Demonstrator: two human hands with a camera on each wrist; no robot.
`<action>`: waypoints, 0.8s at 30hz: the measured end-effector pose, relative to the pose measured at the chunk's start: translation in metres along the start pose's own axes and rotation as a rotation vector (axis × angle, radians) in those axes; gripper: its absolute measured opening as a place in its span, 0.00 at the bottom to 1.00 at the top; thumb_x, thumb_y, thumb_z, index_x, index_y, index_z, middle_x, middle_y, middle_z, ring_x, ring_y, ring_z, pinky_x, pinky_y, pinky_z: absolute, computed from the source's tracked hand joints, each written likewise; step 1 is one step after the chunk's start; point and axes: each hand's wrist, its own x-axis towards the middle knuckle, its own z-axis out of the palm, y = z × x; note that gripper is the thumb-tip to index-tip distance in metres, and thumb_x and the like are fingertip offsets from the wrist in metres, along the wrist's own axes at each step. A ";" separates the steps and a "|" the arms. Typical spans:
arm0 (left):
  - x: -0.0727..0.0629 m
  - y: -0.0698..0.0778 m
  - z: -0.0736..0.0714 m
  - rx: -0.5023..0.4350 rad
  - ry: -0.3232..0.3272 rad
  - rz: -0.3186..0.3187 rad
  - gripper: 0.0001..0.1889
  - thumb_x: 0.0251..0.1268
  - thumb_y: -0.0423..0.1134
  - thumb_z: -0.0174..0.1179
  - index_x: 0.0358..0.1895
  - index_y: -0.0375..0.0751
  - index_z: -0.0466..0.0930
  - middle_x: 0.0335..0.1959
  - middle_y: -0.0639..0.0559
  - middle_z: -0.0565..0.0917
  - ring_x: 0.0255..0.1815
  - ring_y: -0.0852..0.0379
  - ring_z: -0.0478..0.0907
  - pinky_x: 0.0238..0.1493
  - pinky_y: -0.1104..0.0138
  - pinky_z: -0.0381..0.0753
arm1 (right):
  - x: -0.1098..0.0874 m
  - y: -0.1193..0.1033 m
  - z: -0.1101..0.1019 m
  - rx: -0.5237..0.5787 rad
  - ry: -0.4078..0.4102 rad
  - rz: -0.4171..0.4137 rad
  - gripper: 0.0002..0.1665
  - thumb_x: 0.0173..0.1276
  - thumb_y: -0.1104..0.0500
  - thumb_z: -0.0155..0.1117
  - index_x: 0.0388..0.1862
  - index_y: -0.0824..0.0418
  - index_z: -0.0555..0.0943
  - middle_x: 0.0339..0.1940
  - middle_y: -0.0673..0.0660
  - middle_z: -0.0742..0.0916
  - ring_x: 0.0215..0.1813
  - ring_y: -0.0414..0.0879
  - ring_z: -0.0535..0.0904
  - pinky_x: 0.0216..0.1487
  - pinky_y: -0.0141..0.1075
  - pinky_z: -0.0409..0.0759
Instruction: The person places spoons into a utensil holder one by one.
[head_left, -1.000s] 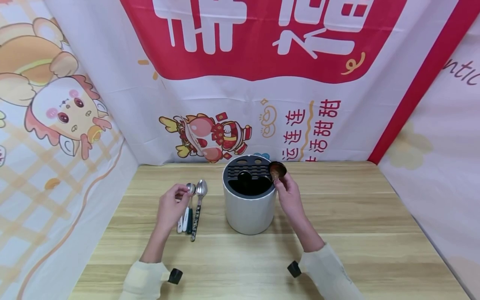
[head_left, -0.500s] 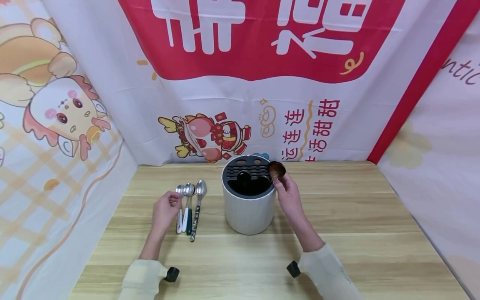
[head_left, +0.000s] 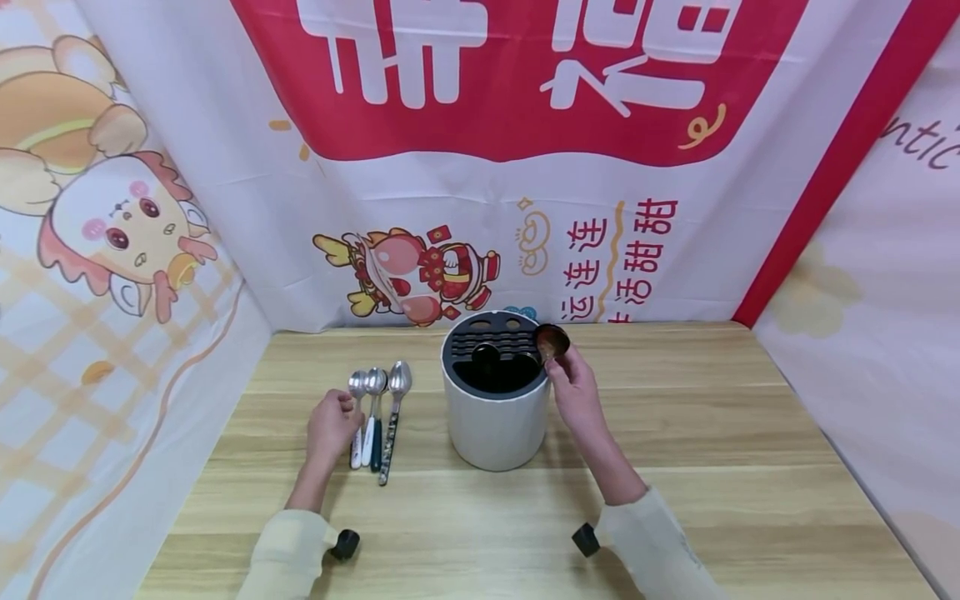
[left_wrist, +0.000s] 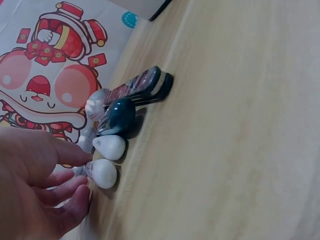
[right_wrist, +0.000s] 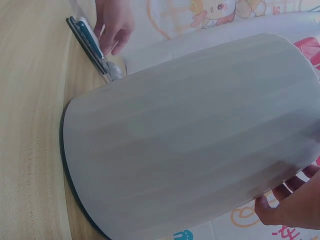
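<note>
My left hand (head_left: pixel 333 423) is over the leftmost spoon (head_left: pixel 357 383), its loosely bent fingers around the neck just above the white handle (left_wrist: pixel 104 173). Beside it lie a second white-handled spoon (head_left: pixel 367 442), a dark green-handled one (head_left: pixel 377 450) and a patterned-handled spoon (head_left: pixel 391 429), bowls toward the back wall. My right hand (head_left: pixel 577 387) holds the pale cylindrical utensil holder (head_left: pixel 498 429) at its right rim. A brown, ladle-like bowl (head_left: pixel 552 340) rises there, its base overlapped by the thumb tip. Part of that hand shows in the right wrist view beside the holder (right_wrist: pixel 190 135).
The holder's dark top (head_left: pixel 491 333) has slots, two small holes and a large opening with dark round shapes in it. A wooden table (head_left: pixel 480 533) lies under everything. Printed cloth (head_left: pixel 600 183) hangs behind and on both sides.
My left hand has moved left, away from the second spoon's bowl to the leftmost spoon, then slightly toward the front. The spoon bowls now show uncovered. My right hand stays at the rim.
</note>
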 end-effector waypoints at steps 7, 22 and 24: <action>0.005 0.001 -0.003 0.092 -0.063 -0.028 0.08 0.57 0.33 0.60 0.38 0.30 0.79 0.28 0.42 0.82 0.28 0.50 0.77 0.30 0.61 0.80 | 0.000 0.001 0.000 0.009 0.006 -0.032 0.24 0.78 0.66 0.45 0.71 0.61 0.70 0.70 0.62 0.76 0.71 0.53 0.69 0.77 0.52 0.65; -0.001 0.002 -0.015 0.027 -0.036 -0.034 0.09 0.58 0.39 0.63 0.28 0.37 0.78 0.21 0.49 0.80 0.20 0.56 0.73 0.21 0.68 0.73 | 0.000 0.001 0.001 0.017 -0.001 -0.032 0.25 0.77 0.64 0.46 0.71 0.61 0.70 0.70 0.63 0.76 0.71 0.52 0.70 0.77 0.50 0.66; -0.001 0.004 -0.016 0.011 -0.024 -0.026 0.10 0.59 0.40 0.63 0.32 0.35 0.80 0.25 0.46 0.83 0.22 0.56 0.75 0.22 0.68 0.75 | 0.000 0.002 0.001 0.019 0.000 -0.033 0.25 0.77 0.64 0.46 0.71 0.61 0.70 0.70 0.63 0.76 0.71 0.53 0.70 0.77 0.51 0.66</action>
